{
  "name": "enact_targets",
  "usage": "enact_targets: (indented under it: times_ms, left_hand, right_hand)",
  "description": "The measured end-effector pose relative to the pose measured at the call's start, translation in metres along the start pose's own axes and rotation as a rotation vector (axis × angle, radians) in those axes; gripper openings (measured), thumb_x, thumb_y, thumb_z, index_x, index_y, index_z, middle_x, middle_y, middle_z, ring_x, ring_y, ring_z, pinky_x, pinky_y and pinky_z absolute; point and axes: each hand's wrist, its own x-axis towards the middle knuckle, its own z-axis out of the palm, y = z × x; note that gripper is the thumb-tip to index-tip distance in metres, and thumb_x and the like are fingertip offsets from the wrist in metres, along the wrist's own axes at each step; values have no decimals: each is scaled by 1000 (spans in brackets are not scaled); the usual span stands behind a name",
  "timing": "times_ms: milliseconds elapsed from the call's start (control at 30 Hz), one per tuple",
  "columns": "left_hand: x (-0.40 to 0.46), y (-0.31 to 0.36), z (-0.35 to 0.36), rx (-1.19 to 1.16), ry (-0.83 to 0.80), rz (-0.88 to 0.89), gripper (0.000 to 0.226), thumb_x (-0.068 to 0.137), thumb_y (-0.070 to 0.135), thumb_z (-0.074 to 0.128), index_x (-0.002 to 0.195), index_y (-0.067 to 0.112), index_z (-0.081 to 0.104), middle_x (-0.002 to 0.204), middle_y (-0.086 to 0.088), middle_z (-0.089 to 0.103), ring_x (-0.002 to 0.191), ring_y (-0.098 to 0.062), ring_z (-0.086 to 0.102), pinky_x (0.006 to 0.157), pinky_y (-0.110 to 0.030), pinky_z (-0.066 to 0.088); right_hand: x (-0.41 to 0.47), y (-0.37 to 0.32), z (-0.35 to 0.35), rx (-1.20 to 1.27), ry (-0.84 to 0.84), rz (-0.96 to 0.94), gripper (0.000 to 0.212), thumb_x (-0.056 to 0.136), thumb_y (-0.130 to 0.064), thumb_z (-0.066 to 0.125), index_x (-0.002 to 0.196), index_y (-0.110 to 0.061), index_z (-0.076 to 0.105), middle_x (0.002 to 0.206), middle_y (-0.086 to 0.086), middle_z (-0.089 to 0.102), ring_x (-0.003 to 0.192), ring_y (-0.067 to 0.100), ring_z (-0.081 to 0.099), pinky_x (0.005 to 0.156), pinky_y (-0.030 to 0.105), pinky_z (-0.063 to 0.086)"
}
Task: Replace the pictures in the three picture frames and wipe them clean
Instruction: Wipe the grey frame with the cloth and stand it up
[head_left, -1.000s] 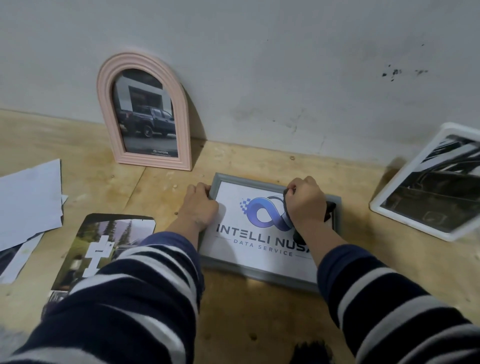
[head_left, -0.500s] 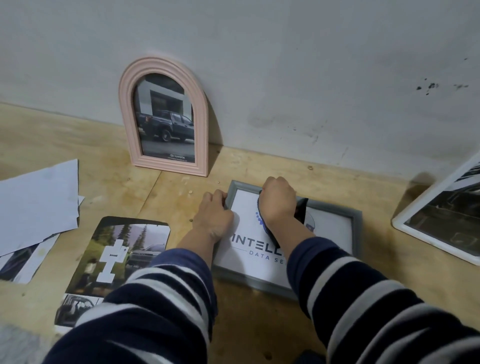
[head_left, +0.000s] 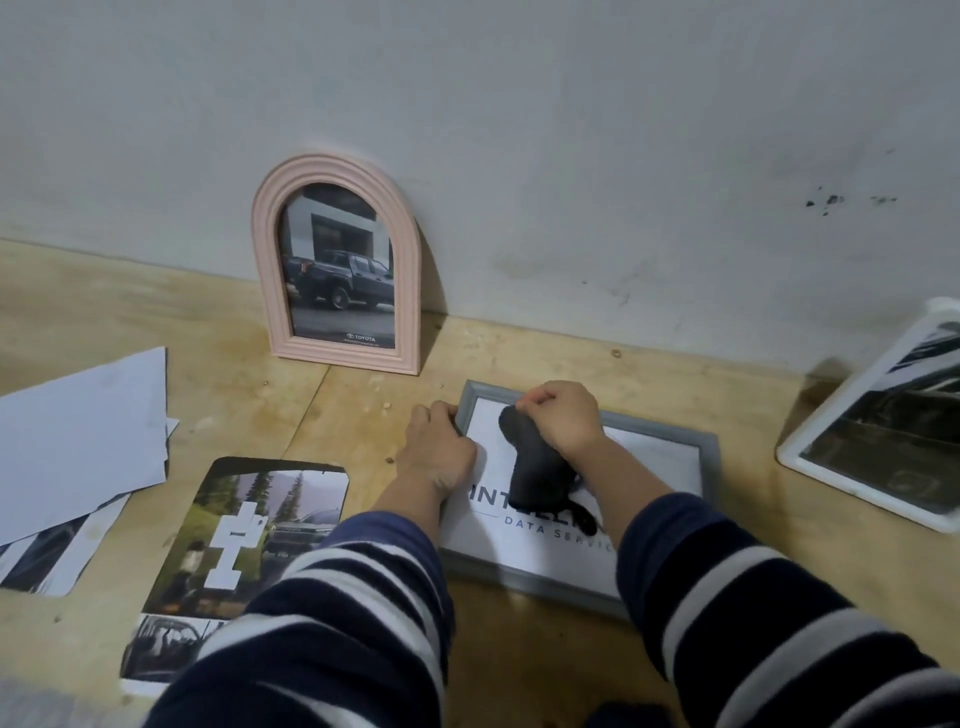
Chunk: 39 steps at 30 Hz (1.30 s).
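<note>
**benchrat:** Going left to right, what did we have? At the far left lay loose white sheets (head_left: 78, 426) over a cut-up print, and just right of those the old truck photo (head_left: 244, 540) with a cross shape cut out of it. The pink arched frame (head_left: 337, 265) stood against the wall with a truck picture in it, so we judged that one refilled.

**framefixer:** Agreed. In the middle the grey frame (head_left: 706, 467) lay flat on the wooden table (head_left: 519, 665) with the logo print inside. Our left hand (head_left: 436, 447) had its fingers curled over the frame's left edge to hold it down. Our right hand (head_left: 566, 415) was clenched round a dark cloth (head_left: 535, 467) pressed on the glass near the far left corner.

**benchrat:** So we were mid-wipe on that one. The white frame (head_left: 883, 426) at the right leaned tilted and had a dark picture in it, but we couldn't tell whether it had been wiped.

**framefixer:** Room-wise, the grey frame sat close to the wall at its far edge, with open wood between it and the white frame. The old photo lay near its left side. The near table edge was hidden under our sleeves.
</note>
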Motion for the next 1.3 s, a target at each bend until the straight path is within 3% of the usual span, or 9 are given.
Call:
enact_targets:
  times_ms: [133,200,300,400,500,700,900,1100,1300]
  left_hand:
    - [-7,5,3,80,55,-3,45,89,15,48,134,16,40,130,-7,37,123,-29,42,100,-45,36]
    - [-17,9,8,164,128,1,42,93,19,46,134,13,38,133,-9,35,124,-29,39,99,-45,36]
    - [-33,10,15,240,205,-67,41,97,30,39,134,12,37,136,-11,31,125,-29,34,100,-45,34]
    - [-45,10,15,280,166,-93,38,99,30,35,134,16,40,135,-11,30,126,-31,32,99,-45,34]
    - [-49,10,13,160,116,-100,39,100,28,33,137,17,40,137,-12,30,128,-33,28,101,-48,33]
    - [-53,2,-2,-375,109,-122,28,103,24,34,129,16,41,119,-13,52,104,-33,53,87,-41,44]
    - [-57,-18,-43,-568,197,-127,37,101,40,33,106,13,57,108,-16,64,99,-35,61,94,-51,49]
    - [-91,-44,-100,-731,613,-13,32,104,30,31,83,11,47,84,-9,52,82,-24,49,77,-37,40]
    - [-132,-82,-143,-647,965,-101,31,103,24,33,76,10,41,72,-5,43,73,-25,39,67,-33,28]
  right_hand:
    - [-18,35,-45,223,54,246,17,83,-12,70,68,-18,65,84,6,69,87,25,63,86,34,52]
    - [-26,52,-67,217,187,329,1,82,-15,70,81,-15,68,93,10,69,92,26,63,85,34,52]
    - [-43,78,-92,130,329,514,40,83,-20,66,117,-1,59,109,14,64,96,29,61,74,31,46]
    - [-70,99,-107,14,324,645,29,93,-23,53,111,0,56,95,10,56,93,27,56,75,31,42]
    - [-84,110,-106,-33,265,620,18,98,-21,44,100,-6,54,90,9,51,99,27,55,87,34,43]
    - [-93,103,-95,127,256,579,15,91,-17,54,92,-3,59,92,14,58,77,23,52,66,30,40]
    - [-94,58,-89,287,290,405,26,88,-20,63,112,-9,64,99,11,66,88,29,62,82,37,55]
    - [-104,-5,-50,498,214,122,44,93,-16,61,136,-18,52,121,5,62,92,21,57,78,33,51]
    - [-108,-54,-4,482,54,-15,40,96,-12,55,135,-20,53,130,1,60,105,22,58,85,32,50]
